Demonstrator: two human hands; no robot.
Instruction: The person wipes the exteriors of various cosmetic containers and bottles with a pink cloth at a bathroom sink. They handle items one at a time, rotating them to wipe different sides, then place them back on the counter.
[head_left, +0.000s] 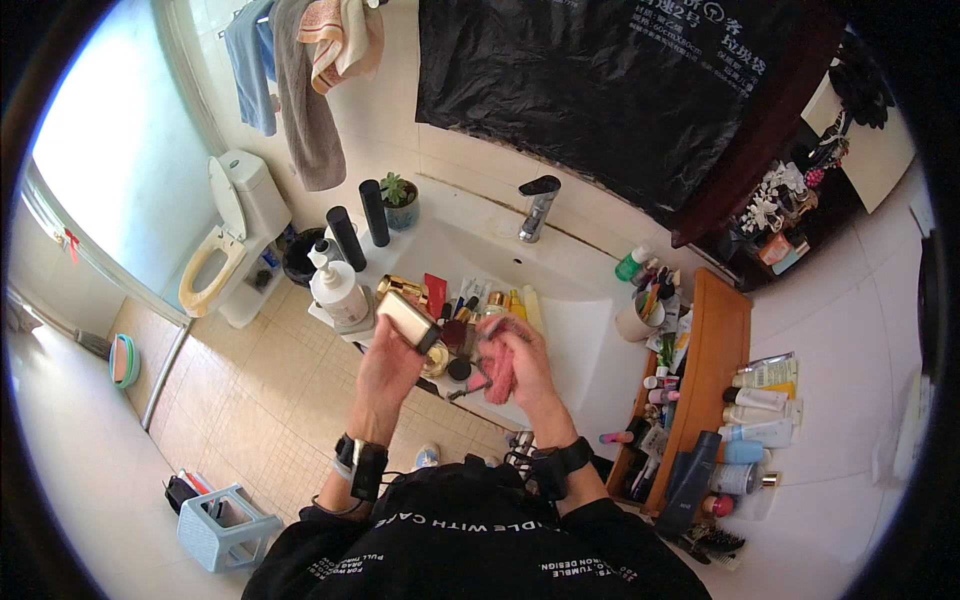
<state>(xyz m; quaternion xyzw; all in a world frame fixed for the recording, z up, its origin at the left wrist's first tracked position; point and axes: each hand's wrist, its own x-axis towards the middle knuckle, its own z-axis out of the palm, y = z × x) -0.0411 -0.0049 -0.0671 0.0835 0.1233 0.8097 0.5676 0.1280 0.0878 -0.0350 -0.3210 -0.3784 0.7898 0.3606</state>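
Note:
My left hand (388, 368) is closed around a flat gold bottle (405, 318) with a dark end, held over the near side of the washbasin (590, 335). Bunched in my right hand (530, 362) is a pink cloth (499, 378), a little to the right of the bottle and apart from it. Between and beyond my hands lies a cluster of cosmetics in the basin, among them a red packet (435, 292), a yellow tube (517, 304) and a small round dark jar (459, 369). A white pump bottle (338, 292) stands left of my left hand.
Two tall black cylinders (346, 239) and a potted succulent (399, 203) stand at the back left. The faucet (538, 208) rises behind the basin. Right are a cup of brushes (640, 318), a wooden drawer box (708, 370) and several tubes. A toilet (236, 235) and blue stool (228, 527) are left.

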